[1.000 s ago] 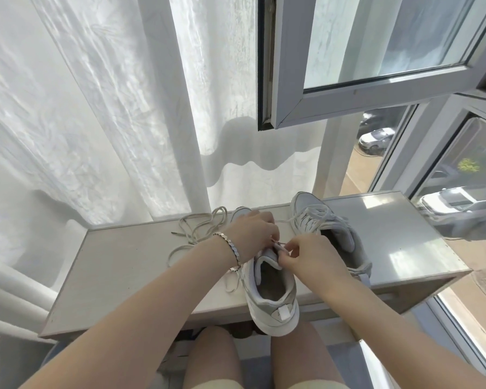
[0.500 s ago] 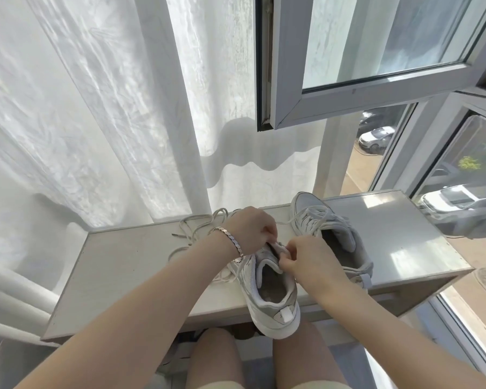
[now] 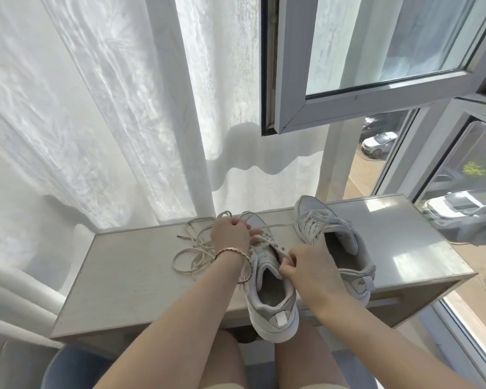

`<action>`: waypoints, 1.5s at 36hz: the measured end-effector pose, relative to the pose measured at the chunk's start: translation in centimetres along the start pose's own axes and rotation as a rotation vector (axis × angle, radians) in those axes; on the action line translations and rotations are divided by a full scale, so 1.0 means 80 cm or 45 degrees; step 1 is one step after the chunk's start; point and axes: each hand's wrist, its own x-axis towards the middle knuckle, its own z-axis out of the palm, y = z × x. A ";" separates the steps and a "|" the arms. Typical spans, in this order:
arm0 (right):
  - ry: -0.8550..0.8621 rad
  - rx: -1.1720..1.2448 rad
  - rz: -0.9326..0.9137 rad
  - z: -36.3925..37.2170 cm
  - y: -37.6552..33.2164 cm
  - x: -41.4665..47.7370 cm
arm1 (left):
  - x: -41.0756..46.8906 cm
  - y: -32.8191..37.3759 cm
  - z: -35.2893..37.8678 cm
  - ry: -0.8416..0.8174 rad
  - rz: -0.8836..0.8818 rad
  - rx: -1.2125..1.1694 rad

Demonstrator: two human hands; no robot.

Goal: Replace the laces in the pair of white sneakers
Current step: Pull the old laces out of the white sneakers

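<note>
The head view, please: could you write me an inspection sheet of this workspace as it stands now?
Surface: pale tabletop, sunlit patches at right.
Job's things: near sneaker, heel overhanging the front edge, partly laced; far sneaker fully laced, right of it; loose lace coiled at left.
Clutter: nothing seen.
Grippers: left hand over the near sneaker's toe end, pinching lace; right hand pinching lace at its tongue; fingers curled.
Cables: nothing seen.
Surroundings: white curtain behind; open window sash above; parked cars outside.
</note>
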 end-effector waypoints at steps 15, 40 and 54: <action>0.115 -0.198 -0.003 -0.021 0.010 0.018 | -0.005 -0.011 -0.127 -0.058 0.129 1.630; -0.664 -0.272 -0.534 -0.013 -0.027 0.128 | -0.041 -0.026 -0.051 -0.219 0.522 0.743; -0.742 -0.395 -0.471 -0.008 -0.034 0.125 | -0.048 -0.036 -0.052 -0.213 0.464 0.603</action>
